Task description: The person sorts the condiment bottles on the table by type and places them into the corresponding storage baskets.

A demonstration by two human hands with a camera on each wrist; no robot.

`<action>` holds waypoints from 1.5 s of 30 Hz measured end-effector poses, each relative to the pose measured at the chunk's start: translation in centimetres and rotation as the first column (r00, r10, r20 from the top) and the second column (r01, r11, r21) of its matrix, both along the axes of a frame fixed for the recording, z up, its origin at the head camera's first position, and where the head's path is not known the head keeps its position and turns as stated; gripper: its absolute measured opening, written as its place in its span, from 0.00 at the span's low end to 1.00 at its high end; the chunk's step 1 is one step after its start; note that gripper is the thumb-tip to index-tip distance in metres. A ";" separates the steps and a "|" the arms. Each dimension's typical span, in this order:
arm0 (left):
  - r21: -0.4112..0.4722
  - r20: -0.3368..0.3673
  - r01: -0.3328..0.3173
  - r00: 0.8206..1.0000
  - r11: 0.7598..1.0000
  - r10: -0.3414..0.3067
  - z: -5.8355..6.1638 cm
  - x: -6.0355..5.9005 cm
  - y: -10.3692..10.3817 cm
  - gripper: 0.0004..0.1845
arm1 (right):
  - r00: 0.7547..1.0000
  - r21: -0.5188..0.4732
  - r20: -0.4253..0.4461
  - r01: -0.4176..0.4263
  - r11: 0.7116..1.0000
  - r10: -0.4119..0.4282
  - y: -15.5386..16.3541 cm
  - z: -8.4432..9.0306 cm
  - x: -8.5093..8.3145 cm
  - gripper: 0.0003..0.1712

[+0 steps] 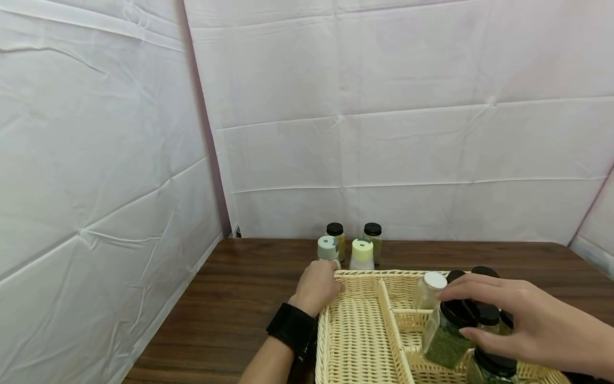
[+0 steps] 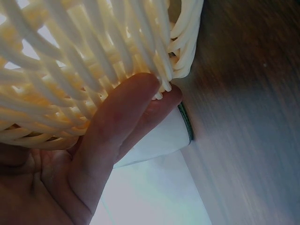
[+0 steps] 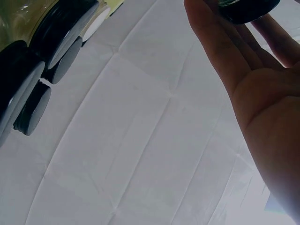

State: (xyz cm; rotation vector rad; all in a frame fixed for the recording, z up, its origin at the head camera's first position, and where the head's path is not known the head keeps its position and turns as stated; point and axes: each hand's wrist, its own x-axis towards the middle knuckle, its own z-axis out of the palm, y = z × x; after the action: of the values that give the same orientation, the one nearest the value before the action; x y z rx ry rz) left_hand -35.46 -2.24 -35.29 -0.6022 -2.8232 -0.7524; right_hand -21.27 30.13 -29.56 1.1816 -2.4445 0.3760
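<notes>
My left hand rests at the far left corner of a cream wicker basket. In the left wrist view its fingers lie fairly straight against the basket's woven wall, right beside a white jar with a grey-green lid. My right hand grips a black-lidded jar of green herbs by its top, tilted over the basket's right compartments. The right wrist view shows the fingers around that black lid.
Several more jars stand in the basket's right side, one white-lidded, others black-lidded. Behind the basket stand two black-lidded jars and a pale-lidded one. The brown wooden table is walled by white sheets.
</notes>
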 end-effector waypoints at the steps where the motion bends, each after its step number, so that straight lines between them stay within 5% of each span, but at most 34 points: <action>1: 0.002 -0.002 0.002 1.000 1.000 -0.002 0.0 0.0 0.0 0.16 | 1.000 0.000 -0.002 -0.006 1.000 0.006 0.0 0.0 0.0 0.42; 18: 0.015 -0.016 0.010 1.000 1.000 -0.009 -0.1 0.2 -0.2 0.13 | 0.978 -0.045 0.127 -0.163 0.986 0.168 0.2 -0.9 0.1 0.39; 27: 0.031 -0.024 0.024 0.999 0.999 -0.023 -0.4 0.0 -0.1 0.11 | 0.938 0.022 0.256 -0.249 0.968 0.235 0.2 -1.9 -0.3 0.33; 35: 0.034 -0.031 0.028 0.999 0.999 -0.027 0.4 -0.3 0.1 0.14 | 0.938 0.069 0.271 -0.242 0.968 0.216 -0.6 -2.0 -0.6 0.27; 45: 0.067 -0.024 0.034 0.999 0.997 -0.033 -0.2 0.0 -0.2 0.13 | 0.887 0.023 0.427 -0.203 0.979 0.175 -2.0 -2.6 -0.8 0.23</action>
State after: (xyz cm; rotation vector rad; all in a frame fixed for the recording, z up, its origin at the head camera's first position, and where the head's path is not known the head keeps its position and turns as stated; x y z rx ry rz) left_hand -35.44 -2.40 -35.46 -0.6445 -2.7610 -0.8380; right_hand -22.11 28.15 -32.19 1.5077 -2.7263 0.6762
